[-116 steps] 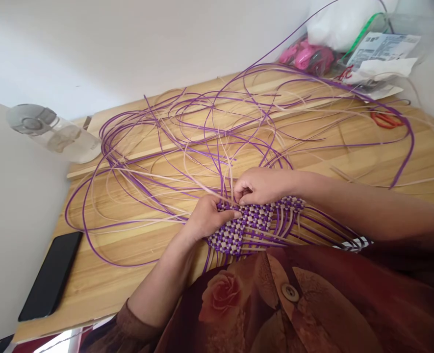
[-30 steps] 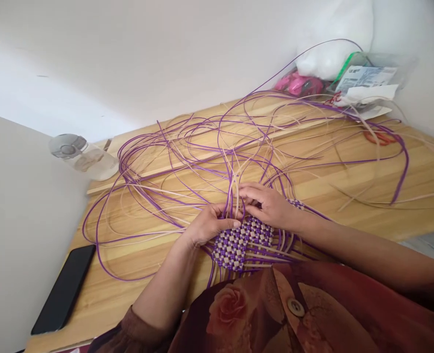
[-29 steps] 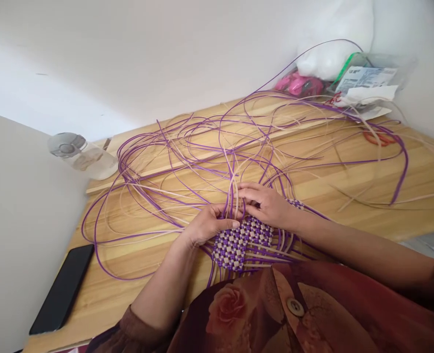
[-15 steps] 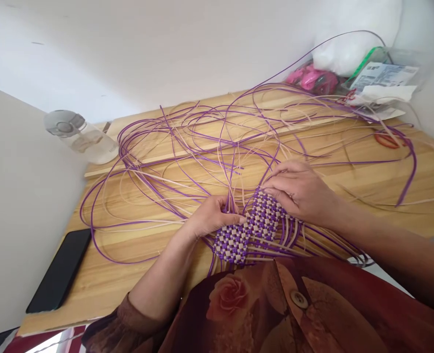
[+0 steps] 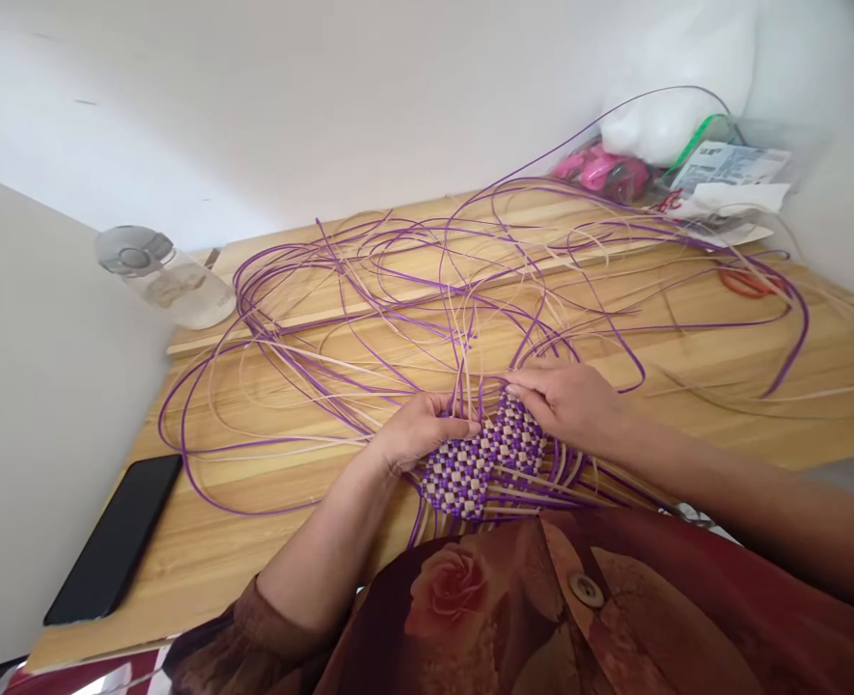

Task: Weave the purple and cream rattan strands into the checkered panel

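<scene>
A purple and beige woven piece [image 5: 459, 473] with a knotted checker pattern lies near the table's front edge, close to my body. My left hand [image 5: 423, 430] grips its upper left edge, thumb on top and fingers curled underneath. At the upper right edge my right hand [image 5: 567, 396] pinches the weave, its fingertips near the base of some strands. Long purple and beige strands [image 5: 282, 333] fan out from the piece across the table. More strands stick out below it toward me. What lies under the fingers of both hands is hidden.
A black phone [image 5: 115, 541] lies at the left edge of the wooden table [image 5: 253, 483]. A clear bottle with a grey lid [image 5: 170, 275] leans at the back left. Red-handled scissors [image 5: 749, 280], pink items in plastic [image 5: 600, 172] and papers [image 5: 734, 169] are at the right.
My right hand has moved slightly left and down along the woven edge, its fingers more closed. A purple strand beyond it has shifted to the right. My left hand keeps its hold.
</scene>
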{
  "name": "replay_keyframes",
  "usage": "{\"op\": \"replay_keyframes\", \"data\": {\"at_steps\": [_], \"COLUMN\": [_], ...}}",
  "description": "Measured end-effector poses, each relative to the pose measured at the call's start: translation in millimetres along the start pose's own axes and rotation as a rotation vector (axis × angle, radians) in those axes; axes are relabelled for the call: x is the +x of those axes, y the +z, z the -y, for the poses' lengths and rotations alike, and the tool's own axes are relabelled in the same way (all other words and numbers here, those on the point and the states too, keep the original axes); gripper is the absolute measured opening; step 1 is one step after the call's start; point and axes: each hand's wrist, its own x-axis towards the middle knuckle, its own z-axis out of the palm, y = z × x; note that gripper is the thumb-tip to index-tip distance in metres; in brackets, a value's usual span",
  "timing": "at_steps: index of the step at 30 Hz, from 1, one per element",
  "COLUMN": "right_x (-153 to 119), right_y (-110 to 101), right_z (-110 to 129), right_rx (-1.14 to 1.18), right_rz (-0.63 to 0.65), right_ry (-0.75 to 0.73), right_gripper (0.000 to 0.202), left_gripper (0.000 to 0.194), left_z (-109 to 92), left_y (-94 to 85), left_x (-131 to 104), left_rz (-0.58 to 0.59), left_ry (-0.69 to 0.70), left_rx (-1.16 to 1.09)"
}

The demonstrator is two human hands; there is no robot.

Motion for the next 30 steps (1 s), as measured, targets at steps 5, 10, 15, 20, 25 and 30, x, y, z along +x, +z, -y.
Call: {"op": "replay_keyframes", "data": {"at_steps": [5, 10, 15, 20, 25, 30], "right_x": [-12.2, -8.0, -14.1, -23.2, -3.0, 22.4], "right_y": [-13.4, -12.8, 9.5, 11.8, -9.1, -4.1], "right_z": [34.4, 45.9, 61.6, 62.8, 21.0, -5.2], "right_rx": [0.085, 0.794, 1.477, 1.46, 0.469, 0.272], "right_rz": [0.288, 0.614, 0.51, 0.599, 0.237, 0.047], "right_ry": [0.032, 0.427, 0.736, 0.66, 0.144, -0.316], "right_gripper": [0.031, 0.037, 0.051, 0.059, 0.032, 0.032], "left_gripper": [0.027, 0.031, 0.036, 0.031, 0.026, 0.025], "left_z": [2.8, 4.6, 7.1, 6.4, 5.9, 8.5], "left_y": [1.1, 2.5, 6.7, 12.1, 13.6, 12.3], "left_x": [1.3, 1.8, 4.4, 4.5, 3.8, 4.8], "left_rz": [-0.03, -0.027, -0.073, -0.154, -0.19, -0.166], "left_ry": [0.011, 0.078, 0.132, 0.169, 0.162, 0.185], "left_rx": [-0.007, 0.03, 0.094, 0.227, 0.24, 0.188]}}
